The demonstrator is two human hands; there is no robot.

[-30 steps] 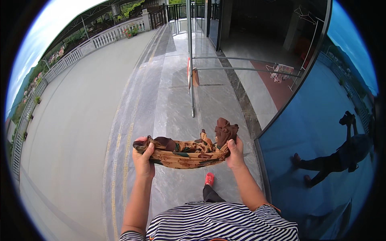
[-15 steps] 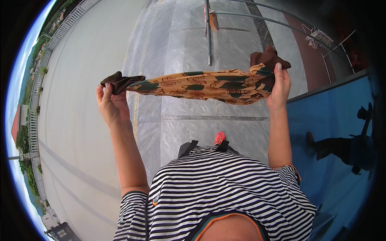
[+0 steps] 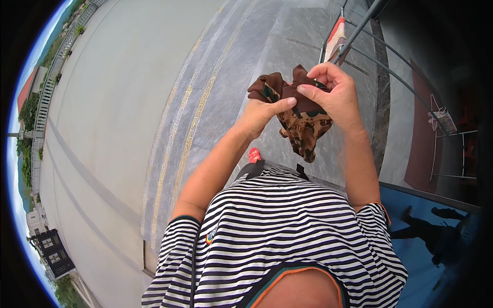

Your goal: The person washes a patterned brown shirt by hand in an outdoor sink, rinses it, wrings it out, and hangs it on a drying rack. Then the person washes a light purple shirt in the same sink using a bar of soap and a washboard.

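A tan garment (image 3: 304,127) with a green and brown print and dark brown ends is bunched up in front of my chest. My left hand (image 3: 259,115) is closed on its left brown end, thumb stretched along the fabric. Close beside it, my right hand (image 3: 336,97) pinches the other brown part between thumb and fingers. The printed middle hangs down between and below the hands. Folds hide most of its shape, so I cannot tell what kind of garment it is.
A grey metal rack (image 3: 362,25) stands ahead on the right, with a red and white cloth (image 3: 336,38) on it. White hangers (image 3: 440,119) hang farther right. A blue reflective panel (image 3: 411,220) is at lower right. Grey tiles (image 3: 221,102) lie underfoot; a balustrade (image 3: 43,102) runs along the far left.
My hands have come together from wide apart, and the stretched garment is now gathered and hanging. The view has turned, so the rack appears farther right.
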